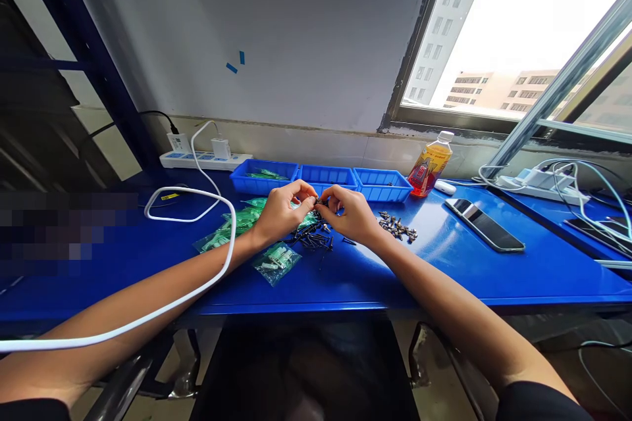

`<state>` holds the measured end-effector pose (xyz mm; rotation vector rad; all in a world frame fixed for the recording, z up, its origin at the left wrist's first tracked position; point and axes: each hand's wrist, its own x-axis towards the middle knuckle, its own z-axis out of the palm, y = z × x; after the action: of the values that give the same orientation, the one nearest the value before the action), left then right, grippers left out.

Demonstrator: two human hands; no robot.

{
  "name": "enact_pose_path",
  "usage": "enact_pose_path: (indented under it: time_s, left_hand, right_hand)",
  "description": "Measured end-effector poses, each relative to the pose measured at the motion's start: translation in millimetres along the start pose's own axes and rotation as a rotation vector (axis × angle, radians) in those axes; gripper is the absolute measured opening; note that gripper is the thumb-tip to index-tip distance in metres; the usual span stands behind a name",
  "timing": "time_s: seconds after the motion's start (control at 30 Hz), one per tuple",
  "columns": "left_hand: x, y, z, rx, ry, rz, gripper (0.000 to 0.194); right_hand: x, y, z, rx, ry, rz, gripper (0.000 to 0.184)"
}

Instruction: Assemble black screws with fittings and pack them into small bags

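My left hand [281, 210] and my right hand [348, 214] meet above the blue table [444, 270], fingertips pinched together on a small dark part [318, 202] that I cannot make out in detail. Just below them lies a heap of black screws [313, 237]. To the right of my right hand sits a small pile of metal fittings [397, 226]. Green plastic bags [237, 223] of parts lie under and left of my left hand, and one small clear bag [275, 261] lies nearer me.
Three blue bins [326, 177] line the wall, with an orange drink bottle [429, 170] at their right. A phone [484, 223] lies on the right; power strips [202, 158] and cables sit at both ends. A white cable [187, 197] loops over my left forearm.
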<state>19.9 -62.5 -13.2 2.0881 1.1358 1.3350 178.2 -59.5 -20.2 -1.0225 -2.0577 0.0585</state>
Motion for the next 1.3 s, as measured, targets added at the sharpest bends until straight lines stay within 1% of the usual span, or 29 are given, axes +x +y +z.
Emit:
enact_pose_path:
  time_s: [0.13, 0.33, 0.47, 0.77, 0.97, 1.17, 1.3]
  left_hand:
    - [0.7, -1.9, -0.2, -0.048, 0.004, -0.019, 0.015]
    - [-0.4, -1.2, -0.8, -0.017, -0.004, -0.011, 0.018]
    - [-0.6, -0.2, -0.7, -0.023, -0.016, -0.013, 0.02]
    - [-1.2, 2.6, -1.0, -0.016, -0.026, -0.016, 0.02]
    - [-1.3, 1.2, -0.8, -0.034, -0.036, -0.024, 0.02]
    - [0.0, -2.7, 0.2, -0.033, -0.044, -0.016, 0.019]
    - [0.1, -3.5, -1.0, 0.014, -0.047, 0.005, 0.019]
  right_hand:
    - [0.1, -0.7, -0.3, 0.017, -0.013, -0.003, 0.007]
    - [0.0, -0.8, 1.1, 0.096, -0.063, -0.009, 0.007]
    - [-0.2, -0.6, 1.9, 0.098, -0.051, 0.002, 0.005]
    - [-0.2, -3.0, 1.1, 0.068, -0.057, 0.011, 0.007]
    - [-0.2, -2.4, 1.0, 0.074, -0.036, 0.007, 0.003]
    - [0.5, -1.6, -0.1, 0.069, -0.021, -0.014, 0.008]
    - [-0.3, -1.1, 0.0, 0.065, -0.013, -0.023, 0.008]
